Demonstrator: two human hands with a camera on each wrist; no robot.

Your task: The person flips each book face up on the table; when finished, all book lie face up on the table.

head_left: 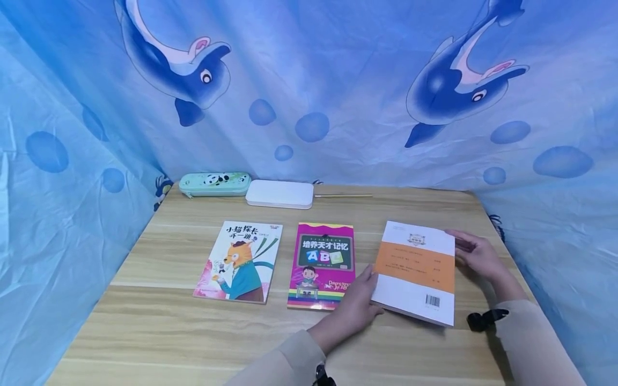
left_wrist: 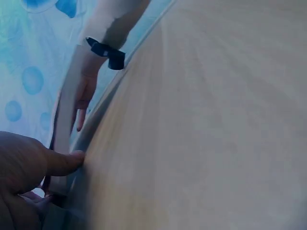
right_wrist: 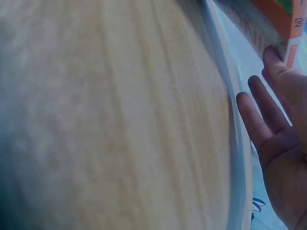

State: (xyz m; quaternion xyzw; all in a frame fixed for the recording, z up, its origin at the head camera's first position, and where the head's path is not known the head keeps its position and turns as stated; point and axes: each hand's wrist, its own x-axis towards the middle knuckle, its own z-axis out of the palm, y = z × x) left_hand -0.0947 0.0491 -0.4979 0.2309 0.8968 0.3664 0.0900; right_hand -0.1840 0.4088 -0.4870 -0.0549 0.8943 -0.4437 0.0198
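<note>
A book with a white and orange back cover, barcode at its lower right, lies at a slant on the right of the table, its near edge raised over a shadow. My left hand grips its left side near the lower corner; in the left wrist view the thumb presses against its edge. At the book's upper right edge is my right hand. The right wrist view shows this hand with fingers spread, one fingertip against the book's spine corner.
A magenta ABC book lies just left of the left hand, and a cat picture book farther left. Along the back stand a green panda pencil case, a white flat case and a thin stick. A blue dolphin curtain surrounds the table.
</note>
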